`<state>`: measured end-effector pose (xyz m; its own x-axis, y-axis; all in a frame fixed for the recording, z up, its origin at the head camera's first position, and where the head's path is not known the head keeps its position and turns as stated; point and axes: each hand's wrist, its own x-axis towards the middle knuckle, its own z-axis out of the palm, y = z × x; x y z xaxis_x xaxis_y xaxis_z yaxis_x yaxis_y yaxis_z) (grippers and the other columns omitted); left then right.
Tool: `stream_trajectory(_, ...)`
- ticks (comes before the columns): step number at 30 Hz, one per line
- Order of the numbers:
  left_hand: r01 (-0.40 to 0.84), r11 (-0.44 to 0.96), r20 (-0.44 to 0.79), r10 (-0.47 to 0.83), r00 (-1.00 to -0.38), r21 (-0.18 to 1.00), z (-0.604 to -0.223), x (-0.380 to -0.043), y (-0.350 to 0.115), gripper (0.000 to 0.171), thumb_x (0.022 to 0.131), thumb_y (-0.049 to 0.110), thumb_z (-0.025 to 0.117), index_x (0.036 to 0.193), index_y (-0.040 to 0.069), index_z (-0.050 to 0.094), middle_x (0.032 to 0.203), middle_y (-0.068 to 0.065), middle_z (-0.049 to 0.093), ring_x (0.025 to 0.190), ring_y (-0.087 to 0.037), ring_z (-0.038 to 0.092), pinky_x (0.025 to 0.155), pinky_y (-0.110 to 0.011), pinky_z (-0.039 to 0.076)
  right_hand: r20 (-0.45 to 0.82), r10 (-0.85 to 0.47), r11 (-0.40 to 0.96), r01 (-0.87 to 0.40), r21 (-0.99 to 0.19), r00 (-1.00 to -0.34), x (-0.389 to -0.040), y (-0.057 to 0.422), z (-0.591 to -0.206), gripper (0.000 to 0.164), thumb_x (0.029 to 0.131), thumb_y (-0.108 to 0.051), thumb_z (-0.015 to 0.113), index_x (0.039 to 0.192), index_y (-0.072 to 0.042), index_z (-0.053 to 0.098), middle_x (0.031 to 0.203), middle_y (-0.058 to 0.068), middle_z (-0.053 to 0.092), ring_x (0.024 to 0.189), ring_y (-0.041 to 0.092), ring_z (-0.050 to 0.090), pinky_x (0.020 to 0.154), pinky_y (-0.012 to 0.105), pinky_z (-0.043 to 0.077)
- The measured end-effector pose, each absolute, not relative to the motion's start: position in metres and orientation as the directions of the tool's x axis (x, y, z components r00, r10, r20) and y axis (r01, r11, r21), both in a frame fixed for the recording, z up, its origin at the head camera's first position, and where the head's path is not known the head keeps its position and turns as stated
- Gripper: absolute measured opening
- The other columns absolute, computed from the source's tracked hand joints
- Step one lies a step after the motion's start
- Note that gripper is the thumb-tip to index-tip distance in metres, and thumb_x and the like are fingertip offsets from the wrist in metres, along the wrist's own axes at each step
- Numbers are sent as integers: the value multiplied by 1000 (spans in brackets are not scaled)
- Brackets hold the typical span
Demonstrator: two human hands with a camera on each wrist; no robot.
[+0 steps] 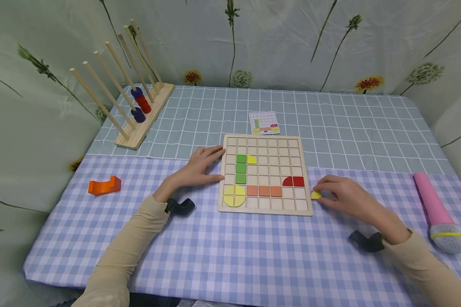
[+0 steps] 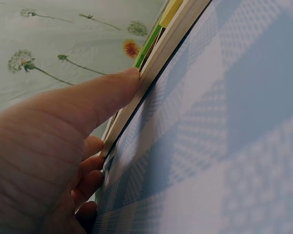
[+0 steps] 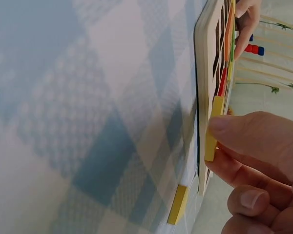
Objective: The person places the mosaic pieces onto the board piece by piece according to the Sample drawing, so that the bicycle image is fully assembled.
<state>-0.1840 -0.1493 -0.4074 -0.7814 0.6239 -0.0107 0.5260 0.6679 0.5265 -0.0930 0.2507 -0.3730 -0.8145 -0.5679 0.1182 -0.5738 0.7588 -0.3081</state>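
A square wooden grid board [image 1: 263, 169] lies flat on the tablecloth. Along its left edge rest the thumb and outstretched fingers of my left hand [image 1: 202, 167]; the thumb [image 2: 112, 90] presses the rim. Beside the board's right edge, my right hand [image 1: 343, 196] pinches a yellow quarter-round tile [image 3: 213, 134] between thumb and finger. A second yellow tile [image 3: 177, 204] lies on the cloth near that hand. Set in the grid are green tiles [image 1: 241, 167], orange tiles [image 1: 264, 191], red tiles [image 1: 299, 181], a yellow circle of quarter tiles [image 1: 234, 195] and a yellow-green quarter tile [image 1: 251, 159].
Behind the board lies a small pattern card [image 1: 264, 123]. A wooden peg stand [image 1: 146, 123] with blue and red rings is at the back left. An orange curved block [image 1: 104, 186] sits at the left, a pink toy microphone [image 1: 436, 204] at the right.
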Motion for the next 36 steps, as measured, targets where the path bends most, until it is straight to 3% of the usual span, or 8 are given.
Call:
stream_trajectory(6, 525, 672, -14, 622, -783, 522, -408, -184, -149, 80, 83, 37, 67, 148, 9, 29, 155, -11, 26, 121, -31, 31, 100, -49, 24, 184, -600, 715, -625, -313, -778, -95, 241, -374, 24, 69, -4, 78, 92, -9, 73, 90, -1, 67, 71, 7, 53, 59, 19, 43)
stream_trajectory(14, 524, 672, -16, 622, -783, 524, -407, -183, -149, 81, 83, 37, 68, 148, 10, 28, 155, -10, 25, 122, -30, 31, 101, -49, 23, 200, -628, 688, -657, -310, -752, -98, 227, -375, 23, 70, -5, 78, 92, -7, 73, 90, 1, 67, 79, 12, 61, 67, 28, 52)
stream_trajectory(36, 526, 668, -16, 626, -779, 526, -408, -184, -149, 80, 84, 37, 67, 149, 10, 28, 156, -10, 25, 121, -30, 31, 100, -49, 23, 157, -681, 662, -693, -287, -716, -108, 199, -379, 17, 75, -10, 74, 91, -8, 73, 94, 0, 65, 71, 4, 53, 63, 21, 48)
